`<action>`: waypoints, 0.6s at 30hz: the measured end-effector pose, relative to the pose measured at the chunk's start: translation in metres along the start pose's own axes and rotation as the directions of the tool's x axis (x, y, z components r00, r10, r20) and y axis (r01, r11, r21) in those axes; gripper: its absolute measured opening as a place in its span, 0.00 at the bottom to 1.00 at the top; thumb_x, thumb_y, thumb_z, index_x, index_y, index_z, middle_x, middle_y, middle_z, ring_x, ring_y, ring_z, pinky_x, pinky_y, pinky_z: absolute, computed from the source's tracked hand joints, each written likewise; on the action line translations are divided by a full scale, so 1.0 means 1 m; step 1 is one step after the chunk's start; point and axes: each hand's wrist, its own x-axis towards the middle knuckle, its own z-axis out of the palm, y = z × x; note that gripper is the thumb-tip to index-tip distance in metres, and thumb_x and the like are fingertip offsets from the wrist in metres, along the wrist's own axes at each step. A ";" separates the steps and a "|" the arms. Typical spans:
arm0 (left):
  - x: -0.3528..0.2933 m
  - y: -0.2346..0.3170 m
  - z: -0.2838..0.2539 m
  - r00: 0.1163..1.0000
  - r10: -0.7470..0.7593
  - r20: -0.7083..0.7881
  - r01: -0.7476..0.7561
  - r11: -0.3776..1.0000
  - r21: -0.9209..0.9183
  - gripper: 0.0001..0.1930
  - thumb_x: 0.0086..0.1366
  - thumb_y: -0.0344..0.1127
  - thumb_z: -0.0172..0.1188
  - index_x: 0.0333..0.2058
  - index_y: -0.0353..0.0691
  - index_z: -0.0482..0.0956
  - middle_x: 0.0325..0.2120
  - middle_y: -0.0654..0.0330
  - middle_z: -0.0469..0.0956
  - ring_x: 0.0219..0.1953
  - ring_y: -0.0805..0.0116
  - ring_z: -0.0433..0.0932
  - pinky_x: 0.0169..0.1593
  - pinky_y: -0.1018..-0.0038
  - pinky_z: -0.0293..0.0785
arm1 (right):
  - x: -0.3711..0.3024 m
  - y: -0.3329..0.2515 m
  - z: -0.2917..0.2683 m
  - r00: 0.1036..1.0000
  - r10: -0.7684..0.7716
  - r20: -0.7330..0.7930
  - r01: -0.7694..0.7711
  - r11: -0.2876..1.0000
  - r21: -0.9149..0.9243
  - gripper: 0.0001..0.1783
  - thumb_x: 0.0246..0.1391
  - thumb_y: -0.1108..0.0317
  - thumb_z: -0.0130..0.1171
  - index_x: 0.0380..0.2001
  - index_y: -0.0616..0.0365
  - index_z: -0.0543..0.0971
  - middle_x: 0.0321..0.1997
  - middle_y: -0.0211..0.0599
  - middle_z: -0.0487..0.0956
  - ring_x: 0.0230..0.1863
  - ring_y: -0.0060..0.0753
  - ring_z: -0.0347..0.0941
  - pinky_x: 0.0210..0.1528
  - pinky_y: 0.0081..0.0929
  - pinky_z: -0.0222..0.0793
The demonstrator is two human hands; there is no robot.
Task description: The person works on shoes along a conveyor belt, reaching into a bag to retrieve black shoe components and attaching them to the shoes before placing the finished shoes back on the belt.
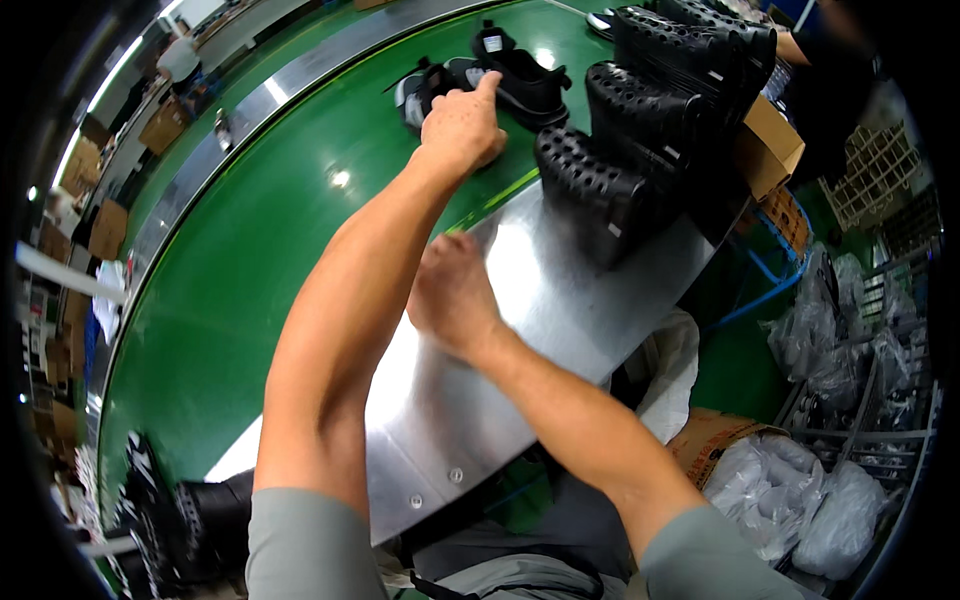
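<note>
My left hand (pixel 462 128) reaches out over a green surface beside black and grey shoes. One finger is stretched out toward them; the other fingers are partly hidden, and I see nothing held. A grey-and-black shoe (pixel 412 98) lies just beyond that hand, with a black shoe (pixel 530 88) to its right. Closer to me, my right hand (pixel 455 295) is curled above a shiny metal plate (pixel 570 315). It is slightly blurred, and whatever its fingers may enclose is hidden. Black boots with holes in them (pixel 595 185) stand at the plate's far right end.
More black boots (pixel 665 50) stand behind these. An open cardboard box (pixel 770 145) is at the right, above a blue metal frame (pixel 765 300). Clear plastic bags (pixel 770 490) fill the lower right. Dark footwear (pixel 185 525) lies at lower left. A person (pixel 180 62) is far off.
</note>
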 end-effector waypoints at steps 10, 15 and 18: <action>0.075 0.039 0.001 0.889 -0.110 0.445 0.107 0.994 0.034 0.26 0.58 0.48 0.69 0.54 0.45 0.82 0.51 0.52 0.83 0.53 0.52 0.82 0.55 0.61 0.79 | 0.005 -0.011 -0.032 0.984 0.172 0.052 -0.179 0.957 0.227 0.07 0.48 0.69 0.62 0.33 0.55 0.80 0.37 0.36 0.79 0.45 0.41 0.71 0.56 0.44 0.61; 0.034 -0.007 -0.051 0.956 -0.066 0.287 0.019 0.986 0.164 0.28 0.56 0.58 0.72 0.42 0.38 0.86 0.42 0.48 0.85 0.47 0.50 0.84 0.48 0.58 0.81 | 0.007 -0.015 -0.036 0.992 0.079 0.100 -0.087 0.993 0.080 0.05 0.47 0.69 0.64 0.29 0.57 0.80 0.32 0.36 0.79 0.42 0.41 0.72 0.54 0.42 0.66; -0.021 -0.021 -0.093 0.972 -0.089 0.216 0.048 0.981 0.190 0.24 0.57 0.53 0.71 0.39 0.36 0.86 0.39 0.44 0.84 0.42 0.47 0.84 0.44 0.57 0.80 | 0.008 -0.003 -0.038 0.998 0.066 0.025 -0.070 0.980 0.186 0.05 0.49 0.71 0.63 0.29 0.59 0.79 0.32 0.40 0.79 0.41 0.44 0.74 0.51 0.41 0.70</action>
